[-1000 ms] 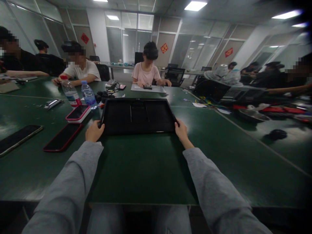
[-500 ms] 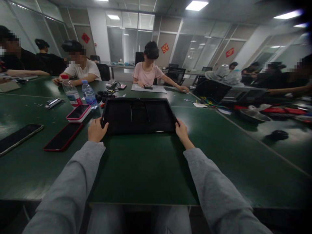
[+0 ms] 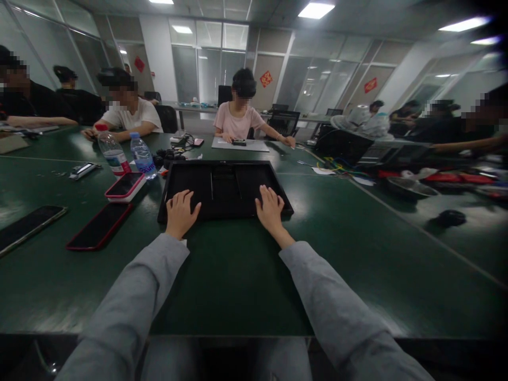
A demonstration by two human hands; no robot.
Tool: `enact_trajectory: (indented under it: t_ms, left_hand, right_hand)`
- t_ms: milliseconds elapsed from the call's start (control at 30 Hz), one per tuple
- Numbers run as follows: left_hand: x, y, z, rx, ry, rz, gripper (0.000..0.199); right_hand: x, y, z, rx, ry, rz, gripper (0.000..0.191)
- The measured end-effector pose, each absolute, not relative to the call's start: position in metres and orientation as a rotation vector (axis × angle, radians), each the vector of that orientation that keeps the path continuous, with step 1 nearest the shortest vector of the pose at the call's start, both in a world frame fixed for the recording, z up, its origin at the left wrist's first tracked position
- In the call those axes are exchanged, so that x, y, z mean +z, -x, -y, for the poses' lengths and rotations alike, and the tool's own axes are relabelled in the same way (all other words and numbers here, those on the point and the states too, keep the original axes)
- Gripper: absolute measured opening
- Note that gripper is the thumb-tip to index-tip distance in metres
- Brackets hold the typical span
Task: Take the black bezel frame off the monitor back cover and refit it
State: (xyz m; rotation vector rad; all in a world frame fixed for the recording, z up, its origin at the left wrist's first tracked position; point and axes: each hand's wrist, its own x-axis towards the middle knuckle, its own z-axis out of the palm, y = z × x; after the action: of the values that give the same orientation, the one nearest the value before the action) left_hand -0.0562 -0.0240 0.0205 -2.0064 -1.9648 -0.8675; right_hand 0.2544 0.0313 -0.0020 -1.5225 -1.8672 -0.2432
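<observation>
A black rectangular frame-like panel (image 3: 226, 206) with a raised rim lies flat on the green table (image 3: 238, 275) in front of me. Over its near left corner is my left hand (image 3: 182, 211), fingers spread and holding nothing. My right hand (image 3: 271, 211) is over the near right part of the panel, its fingers also apart with nothing in them. Whether the fingertips touch the panel I cannot tell.
Left of the panel are a red-edged phone (image 3: 99, 226), a pink-and-white cased phone (image 3: 125, 186), another phone (image 3: 29, 225) and two bottles (image 3: 143, 156). A black mouse (image 3: 451, 218) lies right. A person (image 3: 238, 119) sits across.
Both my hands have let go of the panel's side edges and moved inward over its near part, fingers now spread. The panel now lies flat on the table.
</observation>
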Motion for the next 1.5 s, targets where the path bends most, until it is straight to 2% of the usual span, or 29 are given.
enact_trajectory:
  t_ms: [233,600,833,1033,1267,1500]
  left_hand:
    - [0.015,0.029,0.017,-0.824,2.148,1.884,0.058]
    - [0.016,0.03,0.019,-0.812,2.149,1.909,0.057]
    - [0.019,0.043,0.022,-0.94,2.055,1.94,0.05]
    - [0.024,0.074,0.023,-0.977,1.768,2.11,0.044]
    - [0.019,0.111,0.019,-0.987,1.532,2.333,0.049]
    - [0.01,0.122,0.006,-0.965,1.613,2.489,0.054]
  right_hand:
    - [-0.001,-0.195,-0.018,-0.255,1.331,2.15,0.057]
    - [-0.001,-0.198,-0.02,-0.208,1.332,2.152,0.057]
    - [0.0,-0.203,-0.018,-0.224,1.356,2.082,0.055]
    - [0.001,-0.23,-0.025,-0.253,1.451,1.916,0.054]
    - [0.0,-0.299,-0.043,-0.277,1.673,1.592,0.057]
    - [-0.014,-0.336,-0.064,0.133,1.888,1.457,0.057]
